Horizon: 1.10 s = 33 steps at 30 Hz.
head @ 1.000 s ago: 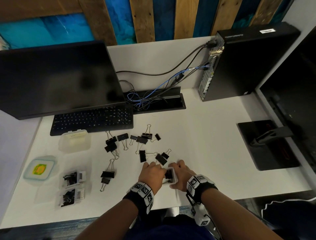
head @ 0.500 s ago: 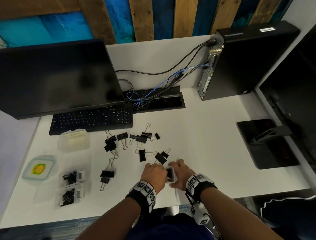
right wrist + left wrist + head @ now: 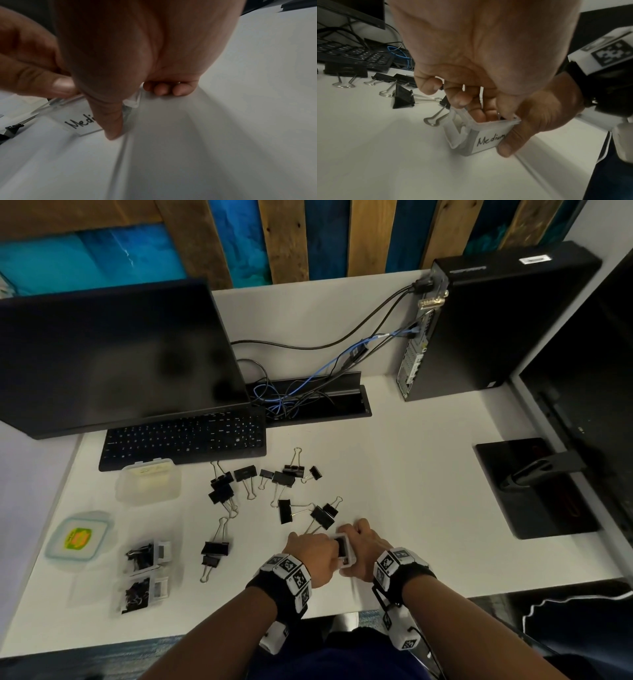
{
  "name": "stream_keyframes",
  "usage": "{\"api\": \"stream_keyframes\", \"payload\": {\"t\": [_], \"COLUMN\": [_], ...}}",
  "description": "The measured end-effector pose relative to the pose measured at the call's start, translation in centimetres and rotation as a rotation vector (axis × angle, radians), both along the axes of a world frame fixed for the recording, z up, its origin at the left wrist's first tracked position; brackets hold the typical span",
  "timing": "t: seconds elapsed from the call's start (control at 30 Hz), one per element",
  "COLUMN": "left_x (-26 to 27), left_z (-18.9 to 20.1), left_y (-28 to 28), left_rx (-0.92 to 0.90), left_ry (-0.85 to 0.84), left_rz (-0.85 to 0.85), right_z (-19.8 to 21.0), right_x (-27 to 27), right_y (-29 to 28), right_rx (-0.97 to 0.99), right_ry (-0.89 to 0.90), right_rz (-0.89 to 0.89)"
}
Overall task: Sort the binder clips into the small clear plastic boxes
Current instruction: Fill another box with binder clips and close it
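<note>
A small clear plastic box [image 3: 345, 552] labelled "Medium" [image 3: 489, 139] stands near the desk's front edge, held between both hands. My left hand [image 3: 315, 553] curls its fingers [image 3: 462, 100] over the box's open top and rim. My right hand [image 3: 364, 544] grips the box from the right, thumb [image 3: 112, 121] pressed on the labelled face and fingers [image 3: 164, 88] curled behind. What lies inside the box is hidden. Several loose black binder clips [image 3: 286, 478] of different sizes lie on the white desk [image 3: 394, 491] just beyond my hands.
Two small clear boxes [image 3: 147, 554] [image 3: 140, 592] with clips lie at the left. A translucent tub [image 3: 149, 482] and a lid with a green label [image 3: 78, 539] sit beyond them. Keyboard [image 3: 185, 436], monitor [image 3: 113, 357], cable tray [image 3: 315, 402], computer tower [image 3: 496, 320], a monitor base [image 3: 534, 487].
Both hands stay on the box in the same spot; only the fingers shift slightly. The loose clips have not moved.
</note>
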State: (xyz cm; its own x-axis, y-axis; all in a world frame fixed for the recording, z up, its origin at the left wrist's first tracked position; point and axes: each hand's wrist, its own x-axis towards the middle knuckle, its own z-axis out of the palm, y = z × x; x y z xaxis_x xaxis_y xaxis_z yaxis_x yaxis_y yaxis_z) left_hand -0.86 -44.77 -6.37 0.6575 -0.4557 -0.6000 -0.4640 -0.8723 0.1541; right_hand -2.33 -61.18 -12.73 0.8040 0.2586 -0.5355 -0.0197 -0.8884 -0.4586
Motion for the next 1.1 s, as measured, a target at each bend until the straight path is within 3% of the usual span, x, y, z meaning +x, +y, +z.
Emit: {"api": "stream_keyframes", "payload": {"t": [0.27, 0.5, 0.63, 0.77, 0.93, 1.1], "left_x": [-0.1, -0.2, -0.5, -0.3, 0.4, 2.0], "left_z": [0.0, 0.4, -0.1, -0.5, -0.6, -1.1], "left_y": [1.3, 0.6, 0.4, 0.9, 3.0, 5.7], "left_rx": [-0.158, 0.159, 0.174, 0.009, -0.293, -0.258], "left_ry": [-0.005, -0.161, -0.182, -0.241, -0.346, -0.332], "left_rz": [0.131, -0.215, -0.236, -0.155, 0.117, 0.327], "right_z": [-0.1, -0.2, -0.2, -0.3, -0.4, -0.3], "right_x": [0.0, 0.0, 0.0, 0.0, 0.0, 0.3], "right_y": [-0.1, 0.0, 0.1, 0.1, -0.1, -0.2], "right_rx": [0.014, 0.003, -0.006, 0.001, 0.011, 0.051], "right_ry": [0.011, -0.003, -0.004, 0.0, 0.001, 0.014], "right_rz": [-0.011, -0.008, -0.006, -0.009, -0.01, -0.022]}}
